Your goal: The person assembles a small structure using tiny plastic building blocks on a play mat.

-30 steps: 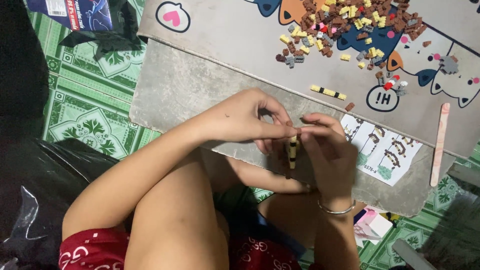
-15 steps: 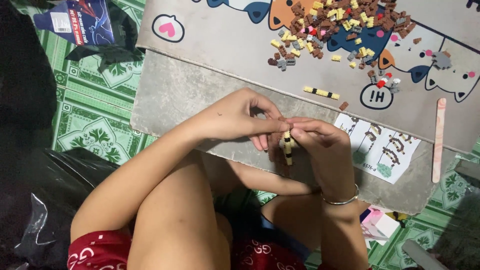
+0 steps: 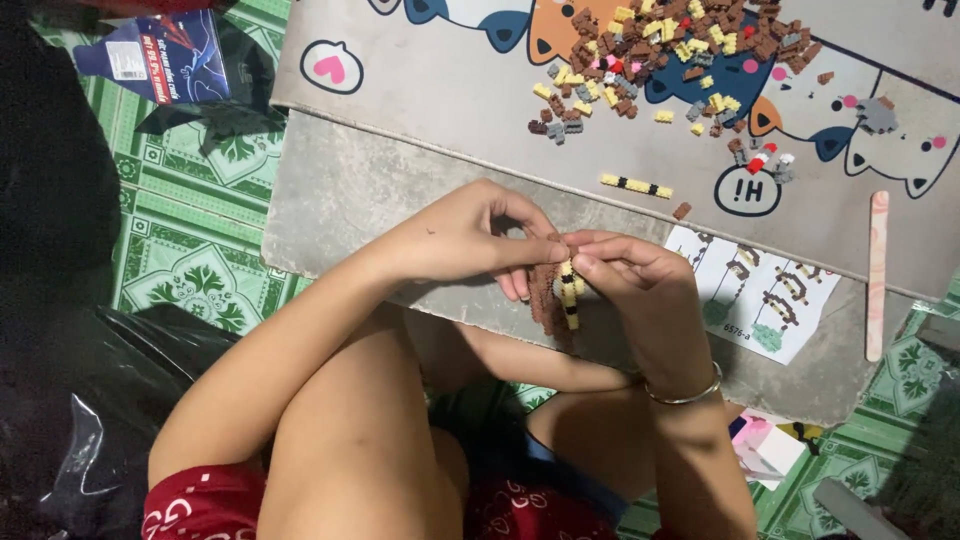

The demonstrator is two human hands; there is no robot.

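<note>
The small brick build (image 3: pixel 560 295), brown with yellow and black, is pinched between her left hand (image 3: pixel 470 240) and right hand (image 3: pixel 640 285) over the grey board (image 3: pixel 340 200). Farther off lies a loose brick pile (image 3: pixel 660 50).

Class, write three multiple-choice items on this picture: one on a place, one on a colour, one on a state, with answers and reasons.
1. Where is the loose brick pile?
A. on the cartoon mat
B. on the green floor
C. on the person's lap

2. What colours is the strip of bricks lying alone on the mat?
A. yellow and black
B. blue and white
C. all red

3. How is the small brick build held?
A. pinched between both hands
B. lying untouched
C. in one hand only

Answers: A, the pile sits on the mat; A, yellow blocks alternate with dark ones; A, the left hand and right hand both pinch it.
</note>
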